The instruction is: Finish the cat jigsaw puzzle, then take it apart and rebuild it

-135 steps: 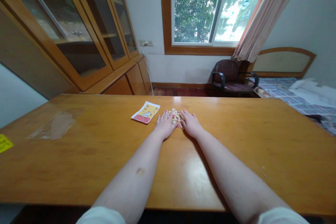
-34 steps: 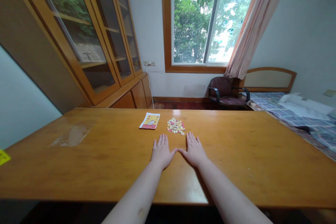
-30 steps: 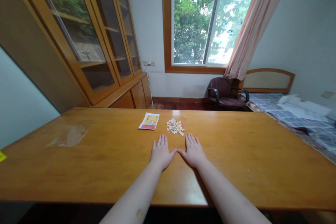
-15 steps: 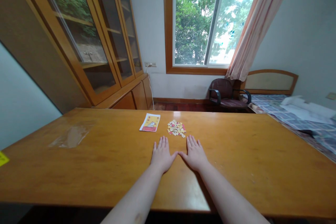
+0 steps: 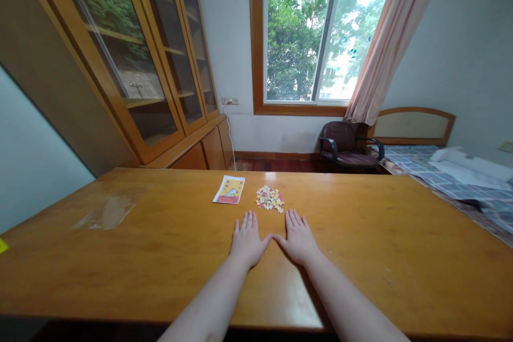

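Both palms lie flat on the wooden table (image 5: 168, 262). My left hand (image 5: 248, 241) is open, fingers pointing forward and thumb stretched to the right. My right hand (image 5: 298, 238) mirrors it, also open, and the two thumb tips meet or nearly meet. Neither hand holds anything. Just beyond the fingertips is a small heap of jigsaw puzzle pieces (image 5: 270, 199), mostly pale with yellow and pink ones among them. Left of the heap lies a picture card (image 5: 230, 190) with a white border, showing a whitish animal on yellow and pink.
A crumpled clear plastic bag (image 5: 112, 211) rests on the table's left side. At the left edge is a yellow object (image 5: 2, 246). Behind the table stand a glass-door cabinet (image 5: 176, 64), a dark office chair (image 5: 344, 141) and a bed (image 5: 452, 173).
Hands, puzzle pieces and card keep their places on the table. Only the view has shifted very slightly, with everything a little lower in the picture.
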`<move>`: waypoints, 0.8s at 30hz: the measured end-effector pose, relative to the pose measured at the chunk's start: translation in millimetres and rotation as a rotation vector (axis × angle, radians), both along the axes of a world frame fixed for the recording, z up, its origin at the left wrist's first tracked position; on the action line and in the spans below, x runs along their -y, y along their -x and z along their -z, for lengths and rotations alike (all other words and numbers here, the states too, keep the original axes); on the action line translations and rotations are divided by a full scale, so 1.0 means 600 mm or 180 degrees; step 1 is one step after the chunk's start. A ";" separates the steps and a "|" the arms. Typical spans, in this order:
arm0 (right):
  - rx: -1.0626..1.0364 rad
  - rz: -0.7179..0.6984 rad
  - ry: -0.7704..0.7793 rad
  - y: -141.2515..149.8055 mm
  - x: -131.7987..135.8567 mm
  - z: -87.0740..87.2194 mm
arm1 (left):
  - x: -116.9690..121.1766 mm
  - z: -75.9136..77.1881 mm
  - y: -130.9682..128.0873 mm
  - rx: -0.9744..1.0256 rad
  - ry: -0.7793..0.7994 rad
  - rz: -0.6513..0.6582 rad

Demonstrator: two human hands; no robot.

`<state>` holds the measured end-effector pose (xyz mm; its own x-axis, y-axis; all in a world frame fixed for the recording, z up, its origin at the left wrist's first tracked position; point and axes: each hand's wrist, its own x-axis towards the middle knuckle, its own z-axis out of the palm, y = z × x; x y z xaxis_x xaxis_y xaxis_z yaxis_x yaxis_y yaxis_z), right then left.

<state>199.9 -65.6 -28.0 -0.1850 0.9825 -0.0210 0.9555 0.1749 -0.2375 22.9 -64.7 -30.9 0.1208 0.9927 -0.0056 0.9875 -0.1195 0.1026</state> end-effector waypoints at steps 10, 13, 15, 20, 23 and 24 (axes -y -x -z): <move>-0.0027 0.0008 0.0017 0.000 -0.002 0.002 | 0.000 -0.002 0.000 0.0011 0.0039 0.0010; -0.0033 0.0012 -0.0013 0.000 -0.001 0.004 | 0.000 0.002 0.000 0.0018 0.0032 0.0001; -0.0049 0.0018 -0.0041 -0.001 -0.001 0.000 | -0.001 0.004 0.000 0.0006 0.0037 0.0001; -0.0064 -0.0050 -0.0120 -0.008 -0.027 -0.040 | -0.011 -0.020 -0.005 -0.0040 0.0357 0.0026; 0.0056 0.0129 0.0316 -0.016 -0.056 -0.070 | -0.027 -0.055 -0.013 -0.0177 0.0668 0.0039; 0.0101 0.0140 0.0327 -0.018 -0.065 -0.076 | -0.034 -0.067 -0.015 -0.0229 0.0702 0.0080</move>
<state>210.8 -26.4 17.7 -0.1394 0.9820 -0.1273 0.9691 0.1088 -0.2215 31.9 -44.3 9.1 0.1368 0.9632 -0.2314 0.9902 -0.1265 0.0585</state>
